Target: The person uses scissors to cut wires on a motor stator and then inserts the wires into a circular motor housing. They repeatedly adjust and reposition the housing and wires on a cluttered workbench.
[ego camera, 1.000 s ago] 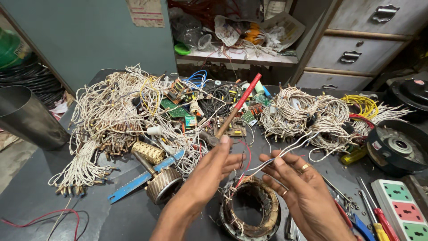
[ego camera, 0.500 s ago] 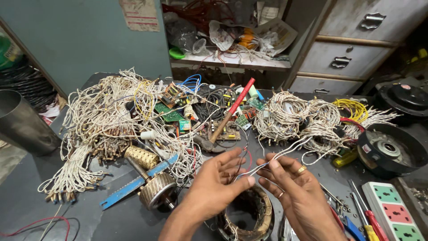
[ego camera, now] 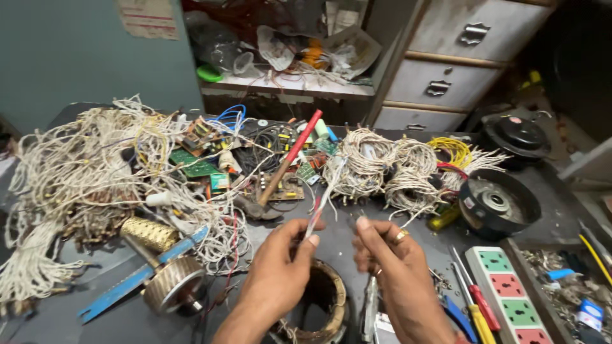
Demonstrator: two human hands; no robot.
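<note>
The left hand (ego camera: 280,267) is pinching white wires (ego camera: 322,207) above the stator (ego camera: 322,306); right hand (ego camera: 389,261) is hovering beside, loosely curled, empty; tying unfinished.

To my left on the dark tabletop (ego camera: 89,280) lies a big tangle of white wires (ego camera: 83,172); a red-handled hammer (ego camera: 284,169), green circuit boards (ego camera: 194,162) and a white extension board with 3 coloured sockets (ego camera: 507,296) lie around.

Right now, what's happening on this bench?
A person is working bare-handed over a cluttered dark workbench. The left hand pinches a thin bundle of white wires that runs up toward the coiled wire bundles. The right hand, wearing a ring, is beside it, fingers close to the same wires. A wound motor stator sits just under the hands, a hammer behind.
</note>
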